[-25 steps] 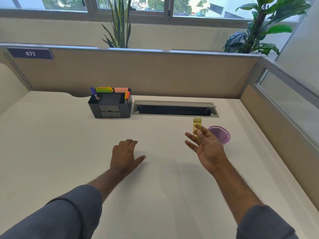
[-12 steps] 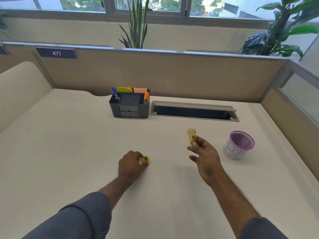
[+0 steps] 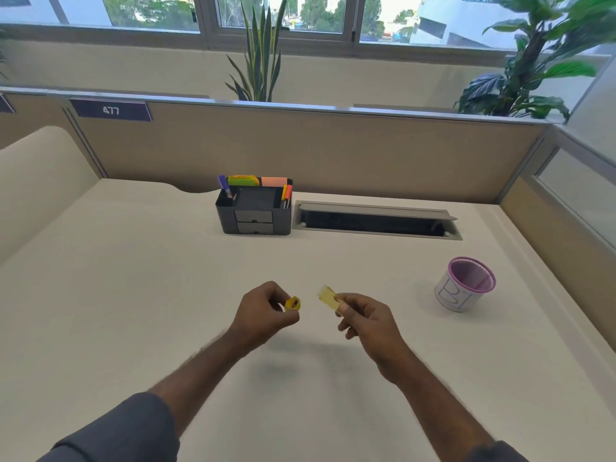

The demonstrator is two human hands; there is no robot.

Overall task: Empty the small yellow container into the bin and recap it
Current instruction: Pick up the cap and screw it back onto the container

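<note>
My right hand [image 3: 365,320] pinches the small yellow container [image 3: 328,296], a clear yellowish vial tilted with its open mouth pointing left. My left hand [image 3: 265,315] grips the yellow cap [image 3: 293,304] between thumb and fingers, a short gap away from the vial's mouth. Both hands hover above the middle of the white desk [image 3: 133,295]. The bin [image 3: 465,283], a small purple mesh cup wrapped in white paper with blue letters, stands on the desk to the right of my right hand.
A dark desk organiser [image 3: 255,208] with pens and sticky notes stands at the back centre. Beside it lies an open cable slot [image 3: 376,221]. Beige partition walls [image 3: 333,151] close the desk at the back and right.
My left hand lifted the yellow cap off the desk. My right hand tilted the upright vial leftward and brought it closer to the cap. The camera view shifted.
</note>
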